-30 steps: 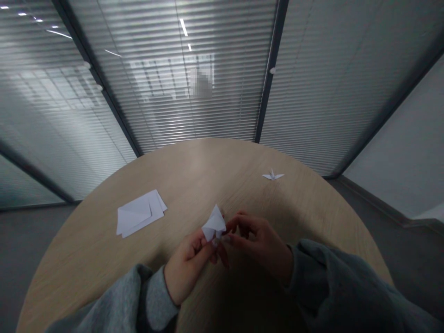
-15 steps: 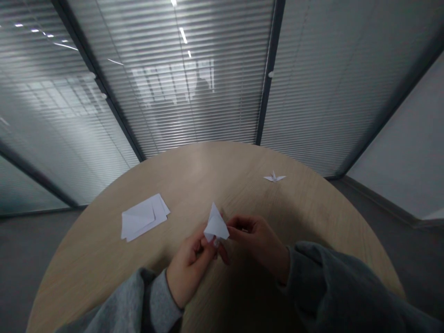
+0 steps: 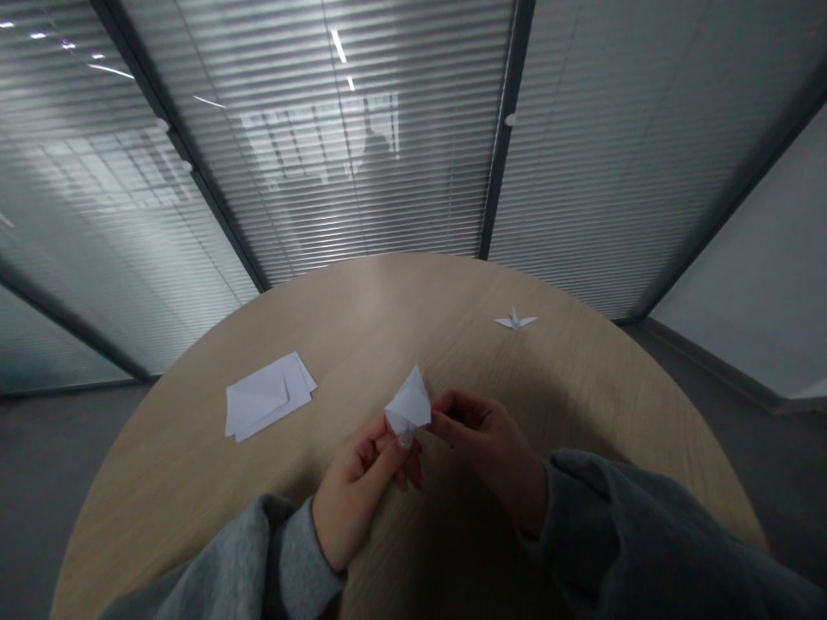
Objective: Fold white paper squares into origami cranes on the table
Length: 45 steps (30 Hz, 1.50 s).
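Pinching folded white paper (image 3: 408, 405) tightly between left hand (image 3: 354, 492) and right hand (image 3: 489, 448); finished origami crane (image 3: 515, 320) sitting beyond grip, loose sheets (image 3: 266, 396) lying left.

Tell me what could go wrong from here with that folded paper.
The folded white paper is pinched only near its lower corners, between the left hand and the right hand, with its top point free, so it could twist and a crease might land off line. It is held in the air above the wooden table, so a loosened grip could drop it. The light around the hands is dim, which may make its edges harder to line up.
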Each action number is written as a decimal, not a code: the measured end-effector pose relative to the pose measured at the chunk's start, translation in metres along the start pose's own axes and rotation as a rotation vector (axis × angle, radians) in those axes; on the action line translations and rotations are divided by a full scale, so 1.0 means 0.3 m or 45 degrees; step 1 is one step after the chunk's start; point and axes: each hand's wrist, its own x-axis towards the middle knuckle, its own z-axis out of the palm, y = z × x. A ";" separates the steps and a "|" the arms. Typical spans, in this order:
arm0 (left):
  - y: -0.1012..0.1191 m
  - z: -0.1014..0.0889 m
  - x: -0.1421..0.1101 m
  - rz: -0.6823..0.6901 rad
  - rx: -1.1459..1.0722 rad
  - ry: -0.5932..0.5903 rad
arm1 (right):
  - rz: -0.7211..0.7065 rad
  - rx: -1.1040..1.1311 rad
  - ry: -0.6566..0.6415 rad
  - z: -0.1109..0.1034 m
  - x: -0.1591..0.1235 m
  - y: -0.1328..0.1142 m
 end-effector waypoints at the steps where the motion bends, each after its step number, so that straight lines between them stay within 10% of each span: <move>1: 0.000 0.000 0.000 0.006 0.007 0.002 | 0.004 -0.006 -0.014 0.000 0.000 -0.001; 45: 0.023 -0.002 -0.006 -0.004 0.067 0.005 | -0.066 0.030 -0.013 0.003 -0.013 -0.016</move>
